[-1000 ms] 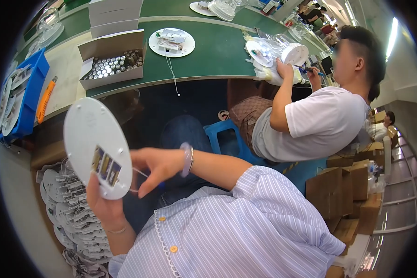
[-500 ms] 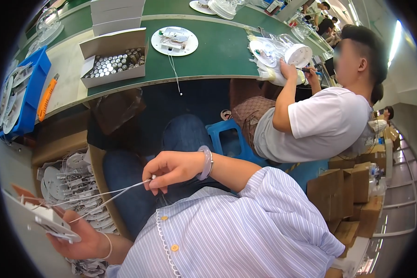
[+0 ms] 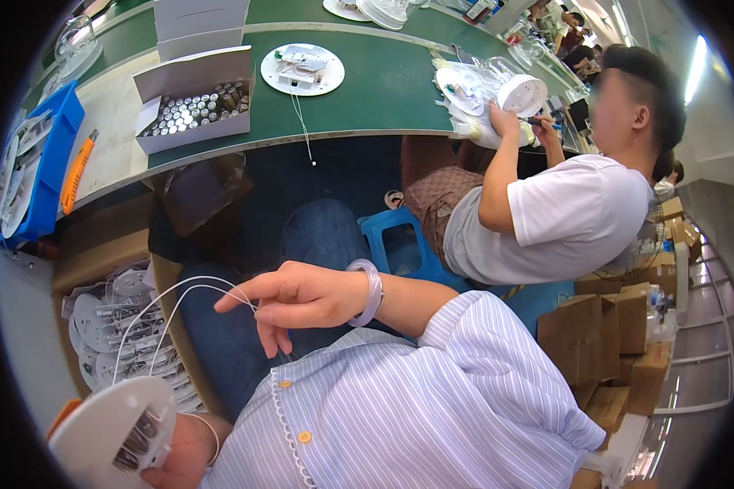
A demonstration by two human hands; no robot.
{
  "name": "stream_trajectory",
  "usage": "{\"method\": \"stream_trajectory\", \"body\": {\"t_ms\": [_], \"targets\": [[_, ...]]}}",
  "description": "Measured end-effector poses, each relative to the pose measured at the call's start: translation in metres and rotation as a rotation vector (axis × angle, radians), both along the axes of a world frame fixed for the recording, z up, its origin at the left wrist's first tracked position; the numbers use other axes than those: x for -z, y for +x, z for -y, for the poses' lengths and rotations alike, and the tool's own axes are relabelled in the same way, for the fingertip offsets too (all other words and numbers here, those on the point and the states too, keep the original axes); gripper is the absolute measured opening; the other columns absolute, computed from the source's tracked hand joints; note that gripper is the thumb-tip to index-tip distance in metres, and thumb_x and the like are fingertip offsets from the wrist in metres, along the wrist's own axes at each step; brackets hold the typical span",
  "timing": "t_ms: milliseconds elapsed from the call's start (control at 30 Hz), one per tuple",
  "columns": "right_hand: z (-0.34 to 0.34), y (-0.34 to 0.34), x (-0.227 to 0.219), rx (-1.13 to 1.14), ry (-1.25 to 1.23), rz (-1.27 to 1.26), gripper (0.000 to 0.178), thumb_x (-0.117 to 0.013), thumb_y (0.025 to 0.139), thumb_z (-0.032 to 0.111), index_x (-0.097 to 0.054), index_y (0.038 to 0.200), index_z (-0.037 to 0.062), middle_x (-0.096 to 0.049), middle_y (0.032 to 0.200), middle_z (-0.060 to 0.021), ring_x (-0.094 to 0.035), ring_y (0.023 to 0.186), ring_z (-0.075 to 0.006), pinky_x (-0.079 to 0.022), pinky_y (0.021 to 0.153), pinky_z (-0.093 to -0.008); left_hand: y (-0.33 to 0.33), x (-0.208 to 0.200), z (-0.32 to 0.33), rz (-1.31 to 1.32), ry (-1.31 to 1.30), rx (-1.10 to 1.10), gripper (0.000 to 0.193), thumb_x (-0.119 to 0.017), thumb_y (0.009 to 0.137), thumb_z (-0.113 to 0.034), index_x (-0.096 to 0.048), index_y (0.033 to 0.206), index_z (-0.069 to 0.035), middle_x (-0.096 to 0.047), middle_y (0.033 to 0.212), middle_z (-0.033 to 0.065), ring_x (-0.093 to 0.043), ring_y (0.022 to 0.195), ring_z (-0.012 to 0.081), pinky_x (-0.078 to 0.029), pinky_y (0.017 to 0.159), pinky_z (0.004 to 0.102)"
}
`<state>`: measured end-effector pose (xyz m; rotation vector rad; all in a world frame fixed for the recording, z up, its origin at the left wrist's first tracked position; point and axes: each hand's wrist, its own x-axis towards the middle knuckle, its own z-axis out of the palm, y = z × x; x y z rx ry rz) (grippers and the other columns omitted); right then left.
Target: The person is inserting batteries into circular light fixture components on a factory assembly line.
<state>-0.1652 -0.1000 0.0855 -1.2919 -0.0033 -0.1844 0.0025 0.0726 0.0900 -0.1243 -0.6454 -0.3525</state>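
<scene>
At the lower left, my left hand (image 3: pixel 189 456) grips a round white plate (image 3: pixel 151 398) by its edge. A recess in the plate's face shows metallic cylinders that look like batteries. Two thin white wires (image 3: pixel 177 281) rise from behind the plate and arch over to my right hand (image 3: pixel 306 300). There the wires run in between thumb and forefinger, closed on them, with the forefinger pointing left. Their far ends are hidden by the fingers.
Left of my legs, a cardboard box (image 3: pixel 167 326) holds many white plates. On the green bench (image 3: pixel 375 81) are a box of batteries (image 3: pixel 196 114), another wired plate (image 3: pixel 303 70), an orange cutter (image 3: pixel 79 173) and a blue bin (image 3: pixel 53 167). A co-worker (image 3: pixel 563 204) sits at the right, handling a plate.
My left hand has turned the plate so its round face shows, and brought it lower and nearer. The wires, stretched straight before, now hang in slack arcs. My right forefinger has straightened out.
</scene>
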Motion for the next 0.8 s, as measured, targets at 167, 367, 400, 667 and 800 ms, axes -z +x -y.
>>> {"method": "stream_trajectory", "body": {"t_ms": [167, 367, 400, 667, 800], "targets": [[0.0, 0.001, 0.0, 0.008, -0.027, 0.05, 0.039, -0.035, 0.087, 0.012, -0.031, 0.123, -0.0004, -0.061, 0.07, -0.0075, -0.057, 0.056, -0.0088, -0.046, 0.056, -0.0189, -0.004, 0.007, 0.006, -0.198, 0.403, -0.812, 0.046, -0.045, 0.072, -0.01, -0.042, 0.117, -0.001, -0.042, 0.121, 0.0168, -0.038, 0.112, 0.0329, -0.021, 0.097, 0.05], [0.001, 0.001, 0.001, 0.032, -0.168, 0.057, 0.04, -0.035, 0.086, 0.011, -0.029, 0.124, 0.0003, -0.061, 0.068, -0.0063, -0.056, 0.052, -0.0087, -0.045, 0.055, -0.0191, -0.008, -0.007, 0.003, -0.099, 0.303, -0.377, 0.046, -0.045, 0.073, -0.009, -0.04, 0.118, 0.0, -0.04, 0.122, 0.0176, -0.036, 0.113, 0.0323, -0.02, 0.098, 0.0487], [0.001, 0.002, 0.001, 0.032, -0.192, 0.043, 0.04, -0.035, 0.086, 0.011, -0.029, 0.124, 0.0001, -0.06, 0.068, -0.0062, -0.056, 0.052, -0.0086, -0.045, 0.055, -0.0191, -0.009, -0.013, 0.001, 0.006, 0.158, 0.052, 0.046, -0.045, 0.074, -0.008, -0.039, 0.118, 0.001, -0.039, 0.122, 0.0181, -0.036, 0.114, 0.0322, -0.02, 0.098, 0.0487], [0.004, -0.004, -0.003, 0.052, -0.199, -0.011, 0.043, -0.033, 0.086, 0.009, -0.026, 0.127, 0.0021, -0.059, 0.062, -0.0053, -0.055, 0.05, -0.0077, -0.045, 0.054, -0.019, 0.005, 0.036, -0.009, -0.007, 0.224, 0.116, 0.048, -0.045, 0.075, -0.006, -0.034, 0.121, 0.002, -0.034, 0.125, 0.0197, -0.032, 0.115, 0.0354, -0.017, 0.099, 0.0499], [0.004, -0.001, -0.002, 0.134, -0.166, -0.196, 0.047, -0.038, 0.087, 0.014, -0.021, 0.128, 0.0014, -0.059, 0.071, -0.0092, -0.058, 0.061, -0.0143, -0.046, 0.061, -0.0245, 0.025, 0.06, -0.007, 0.129, 0.574, -0.28, 0.044, -0.049, 0.075, -0.005, -0.039, 0.117, 0.003, -0.036, 0.123, 0.0194, -0.038, 0.11, 0.034, -0.027, 0.095, 0.0478]]}}
